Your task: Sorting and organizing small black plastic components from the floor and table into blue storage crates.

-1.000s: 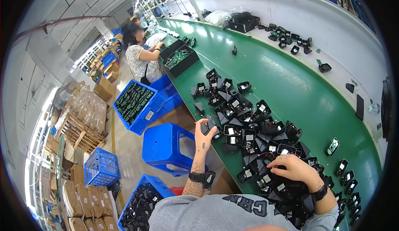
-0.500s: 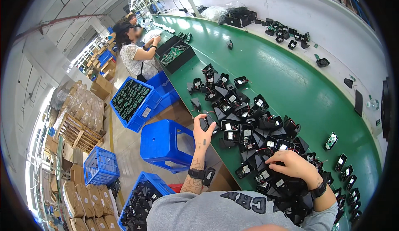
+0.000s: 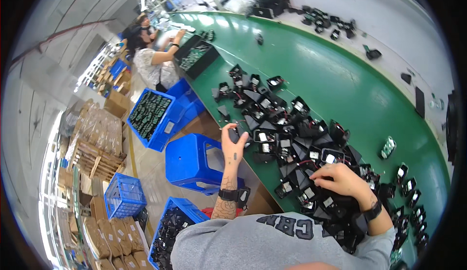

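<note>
Pinching a dark part (image 3: 235, 135) between thumb and fingers, the left hand (image 3: 234, 146) hangs at the edge of the tabletop (image 3: 335, 92), just left of the pile (image 3: 302, 149) of black housings. The right hand (image 3: 343, 178) is over the near right side of the pile, fingers bent, thumb close to the forefinger; I cannot tell whether its tips grip a housing or only rest there. Thin red wires (image 3: 306, 161) show among the housings below it

Left of the pile, beyond the edge, is a blue stool (image 3: 187, 160); nearer the wearer is a blue crate (image 3: 194, 212) of black parts. Right of the pile a housing with a green board (image 3: 387, 147) lies apart, with more housings nearer. Past the pile's far end, a black box (image 3: 206, 66) holds green boards, and a co-worker (image 3: 151, 63) reaches out beside it

A loose pinch could drop the part over the edge onto the floor, since the left hand is so near it. In the pile, lifting one housing could tug a wire loose or topple its neighbours, as they lie heaped and tilted against each other
</note>
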Action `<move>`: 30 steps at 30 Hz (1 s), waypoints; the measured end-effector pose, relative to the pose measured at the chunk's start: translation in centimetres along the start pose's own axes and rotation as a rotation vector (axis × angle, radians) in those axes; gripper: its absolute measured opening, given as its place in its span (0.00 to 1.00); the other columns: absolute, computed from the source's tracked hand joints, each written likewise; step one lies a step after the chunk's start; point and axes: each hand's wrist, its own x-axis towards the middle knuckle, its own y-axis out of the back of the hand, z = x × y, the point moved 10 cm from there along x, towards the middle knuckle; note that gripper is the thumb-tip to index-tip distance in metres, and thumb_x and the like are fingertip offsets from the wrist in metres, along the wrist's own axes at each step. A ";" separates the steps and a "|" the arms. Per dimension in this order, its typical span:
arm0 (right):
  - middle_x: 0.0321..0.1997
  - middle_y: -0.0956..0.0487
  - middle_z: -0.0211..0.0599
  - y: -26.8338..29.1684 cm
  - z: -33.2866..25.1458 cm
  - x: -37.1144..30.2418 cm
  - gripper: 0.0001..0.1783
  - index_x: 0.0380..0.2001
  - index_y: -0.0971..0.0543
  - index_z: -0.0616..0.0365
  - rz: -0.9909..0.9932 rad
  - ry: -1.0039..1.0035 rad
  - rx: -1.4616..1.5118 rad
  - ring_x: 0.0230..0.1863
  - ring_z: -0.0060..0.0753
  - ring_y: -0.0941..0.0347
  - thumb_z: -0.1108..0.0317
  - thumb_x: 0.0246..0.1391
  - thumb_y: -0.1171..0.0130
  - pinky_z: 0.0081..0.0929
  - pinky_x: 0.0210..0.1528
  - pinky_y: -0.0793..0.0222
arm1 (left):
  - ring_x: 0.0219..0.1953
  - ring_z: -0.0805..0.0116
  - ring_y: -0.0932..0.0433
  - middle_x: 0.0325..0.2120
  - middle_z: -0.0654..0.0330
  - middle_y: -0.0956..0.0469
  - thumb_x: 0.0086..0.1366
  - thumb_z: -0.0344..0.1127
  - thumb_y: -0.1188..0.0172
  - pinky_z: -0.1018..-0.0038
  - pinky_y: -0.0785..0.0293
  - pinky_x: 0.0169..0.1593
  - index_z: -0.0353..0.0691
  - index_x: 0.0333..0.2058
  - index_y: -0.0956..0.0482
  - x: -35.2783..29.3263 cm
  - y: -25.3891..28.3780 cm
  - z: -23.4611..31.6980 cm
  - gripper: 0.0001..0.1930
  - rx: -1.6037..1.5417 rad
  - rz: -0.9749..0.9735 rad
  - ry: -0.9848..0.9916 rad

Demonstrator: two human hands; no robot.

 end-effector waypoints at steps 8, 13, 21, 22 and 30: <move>0.40 0.19 0.43 0.1 1.0 0.3 0.13 0.39 0.21 0.61 -0.018 0.080 0.011 0.41 0.44 0.23 0.64 0.56 0.45 0.36 0.43 0.29 | 0.46 0.64 0.31 0.42 0.58 0.29 0.53 0.33 0.31 0.71 0.34 0.53 0.38 0.46 0.28 0.9 0.3 0.3 0.23 0.072 0.007 -0.108; 0.39 0.19 0.42 -0.1 1.8 -0.1 0.14 0.39 0.20 0.60 -0.034 0.035 0.005 0.42 0.45 0.24 0.62 0.56 0.46 0.36 0.45 0.30 | 0.43 0.67 0.27 0.43 0.57 0.28 0.55 0.31 0.32 0.75 0.27 0.44 0.39 0.49 0.31 0.7 -0.4 -1.6 0.23 -0.097 -0.029 0.082; 0.37 0.19 0.41 -0.8 1.4 -0.5 0.13 0.39 0.20 0.59 -0.032 0.069 -0.018 0.40 0.43 0.24 0.64 0.56 0.46 0.36 0.43 0.29 | 0.33 0.72 0.26 0.43 0.59 0.29 0.57 0.40 0.32 0.82 0.35 0.21 0.43 0.50 0.32 1.0 0.5 -3.2 0.24 -0.005 -0.020 -0.040; 0.37 0.19 0.41 -0.8 1.6 -0.4 0.13 0.39 0.20 0.59 -0.024 0.055 -0.015 0.40 0.43 0.24 0.64 0.56 0.46 0.36 0.43 0.29 | 0.33 0.72 0.26 0.42 0.59 0.29 0.57 0.40 0.33 0.82 0.35 0.21 0.43 0.50 0.32 0.8 0.1 -1.7 0.25 0.020 -0.015 -0.056; 0.28 0.19 0.40 -0.6 1.9 -0.5 0.13 0.35 0.18 0.58 0.076 0.141 -0.023 0.31 0.40 0.22 0.63 0.51 0.45 0.35 0.35 0.30 | 0.45 0.63 0.29 0.47 0.52 0.31 0.59 0.33 0.34 0.73 0.26 0.46 0.37 0.51 0.32 0.2 -0.7 -1.0 0.23 0.040 -0.050 0.078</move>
